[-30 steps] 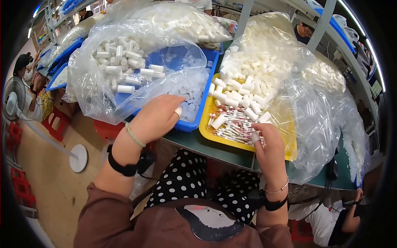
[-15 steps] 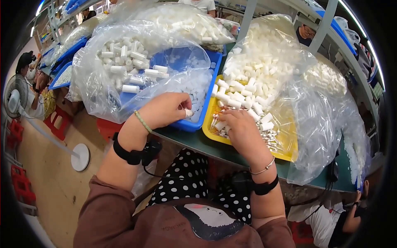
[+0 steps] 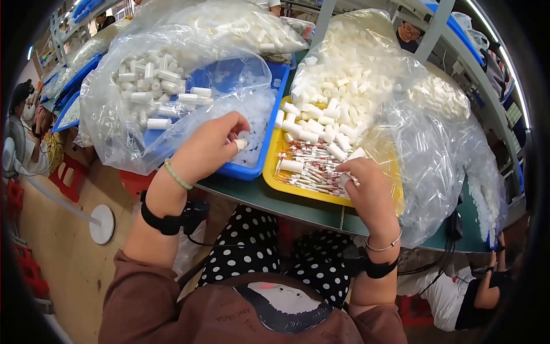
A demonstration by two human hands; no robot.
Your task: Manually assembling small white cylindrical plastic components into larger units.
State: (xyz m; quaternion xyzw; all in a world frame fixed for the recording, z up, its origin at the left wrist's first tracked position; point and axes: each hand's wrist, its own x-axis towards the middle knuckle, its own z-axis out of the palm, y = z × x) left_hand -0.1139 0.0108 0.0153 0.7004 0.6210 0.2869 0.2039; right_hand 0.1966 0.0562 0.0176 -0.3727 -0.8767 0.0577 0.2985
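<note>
My left hand point(image 3: 215, 140) is above the right part of a blue tray point(image 3: 276, 109), its fingers curled into a pinch. A small translucent white piece point(image 3: 244, 135) seems to show at the fingertips, beside a pale wrap on the thumb. Many similar translucent pieces point(image 3: 255, 117) lie in that tray. At the yellow tray point(image 3: 321, 195), my right hand point(image 3: 369, 186) has its thumb and forefinger closed round what looks like a short white cylinder point(image 3: 345, 178). Thin red-and-white sticks with metallic ends point(image 3: 312, 169) lie under and beside it, with loose white cylinders point(image 3: 291, 166) on top.
A clear bag of ribbed white cylinders point(image 3: 143, 80) spills over the blue tray. Another bag of white cylinders point(image 3: 338, 74) opens into the yellow tray. Crumpled clear plastic point(image 3: 427, 166) lies to the right. Grey shelf posts point(image 3: 441, 28) rise behind the green table point(image 3: 275, 203).
The view has shifted, so the trays appear further left. My right hand has moved right within the yellow tray, uncovering more sticks. My left hand remains over the blue tray, pinching.
</note>
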